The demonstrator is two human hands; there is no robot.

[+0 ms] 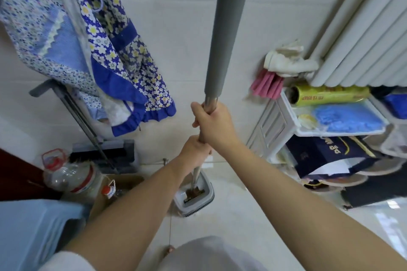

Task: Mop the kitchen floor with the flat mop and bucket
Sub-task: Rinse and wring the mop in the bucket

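The flat mop's pole (226,35) stands nearly upright in front of me, grey sleeve above, bare metal below. My right hand (212,124) grips the metal part just under the grey sleeve. My left hand (193,147) grips the pole directly below it. The pole's lower end goes down into a slot of the grey and white mop bucket (209,193) on the tiled floor. The mop head (193,193) looks brownish inside the slot and is mostly hidden.
Blue floral aprons (110,55) hang at the left above a broom and dustpan (103,149). Plastic oil jugs (70,176) stand at lower left. A white shelf rack (330,130) with wrap roll, bags and slippers stands right, under a radiator (363,28).
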